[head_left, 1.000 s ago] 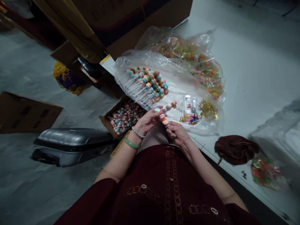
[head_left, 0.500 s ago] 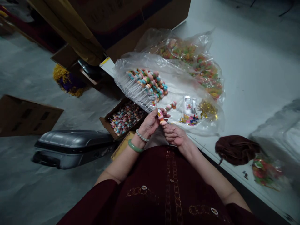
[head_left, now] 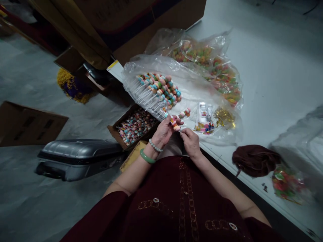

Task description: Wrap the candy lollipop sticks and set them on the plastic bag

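My left hand (head_left: 163, 131) is closed around a candy skewer (head_left: 174, 123) with pink, yellow and orange pieces, which seems to be in a clear wrapper. At the skewer's lower end, my right hand (head_left: 190, 140) has thumb and finger pinched together; what lies between them is too small to make out. Just beyond the hands, a pile of candy skewers (head_left: 166, 89) with white sticks rests on a clear plastic bag (head_left: 191, 79). One short candy skewer (head_left: 185, 112) lies apart from the pile. To its right are printed pouches (head_left: 202, 114) and gold twist ties (head_left: 224, 117).
Left of my hands, a cardboard box (head_left: 116, 136) holds many small wrapped candies. A grey suitcase (head_left: 80, 154) lies on the floor. Bags of colourful gummies (head_left: 224, 72), a dark brown cloth (head_left: 254, 160) and another gummy bag (head_left: 286, 183) sit on the white table (head_left: 272, 80).
My right hand has shifted slightly right and turned more upright, its pinch now at the skewer's end. The left hand still grips the skewer, moved a little right.
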A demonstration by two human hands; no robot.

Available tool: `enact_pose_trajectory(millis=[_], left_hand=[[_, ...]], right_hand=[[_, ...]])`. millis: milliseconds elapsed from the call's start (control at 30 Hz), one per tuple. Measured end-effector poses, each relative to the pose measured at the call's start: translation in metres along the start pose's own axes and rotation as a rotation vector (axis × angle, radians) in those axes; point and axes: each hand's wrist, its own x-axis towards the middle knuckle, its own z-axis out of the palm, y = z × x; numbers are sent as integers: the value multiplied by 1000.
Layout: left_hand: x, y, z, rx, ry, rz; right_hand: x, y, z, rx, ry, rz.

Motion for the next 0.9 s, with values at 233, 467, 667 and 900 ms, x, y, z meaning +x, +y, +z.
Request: enact_pose_trajectory(millis=[233, 467, 667, 900], left_hand=[[-5, 5, 6, 25, -93, -155], [4, 27, -2, 20, 92, -67], [11, 20, 7, -97, 194, -51], [4, 22, 9, -125, 85, 81]], right_hand=[[13, -7, 5, 690, -381, 451], [1, 5, -7, -361, 15, -285], [-4, 6, -7, -674, 54, -464], [6, 3, -8, -60, -126, -108]])
